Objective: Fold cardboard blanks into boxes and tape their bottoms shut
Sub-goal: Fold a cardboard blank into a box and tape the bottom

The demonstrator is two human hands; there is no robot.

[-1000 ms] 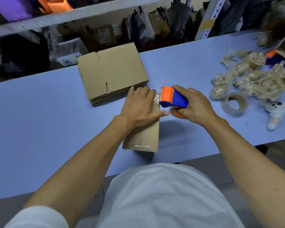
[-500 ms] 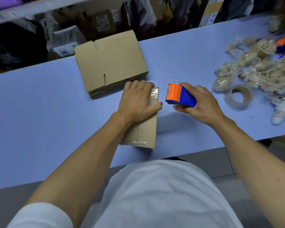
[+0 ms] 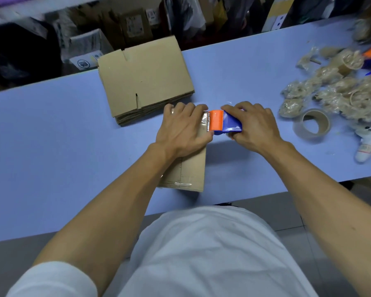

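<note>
A small folded cardboard box (image 3: pixel 191 168) stands on the blue table (image 3: pixel 51 146) in front of me, with clear tape along its top. My left hand (image 3: pixel 183 129) lies flat on the box's far end, fingers pressing the tape down. My right hand (image 3: pixel 254 127) grips a blue and orange tape dispenser (image 3: pixel 223 122). The dispenser's orange head touches the box's far right edge, right beside my left fingertips. A stack of flat cardboard blanks (image 3: pixel 146 80) lies just beyond the box.
A roll of clear tape (image 3: pixel 312 126) lies to the right of my right hand. Behind it sprawls a heap of crumpled used tape (image 3: pixel 338 86). A small white toy-like object (image 3: pixel 367 142) lies near the right edge. Shelves with boxes stand behind the table.
My right hand has brought the dispenser left, from a small gap beside the box until its orange head meets the box edge. My left hand has stayed on the box.
</note>
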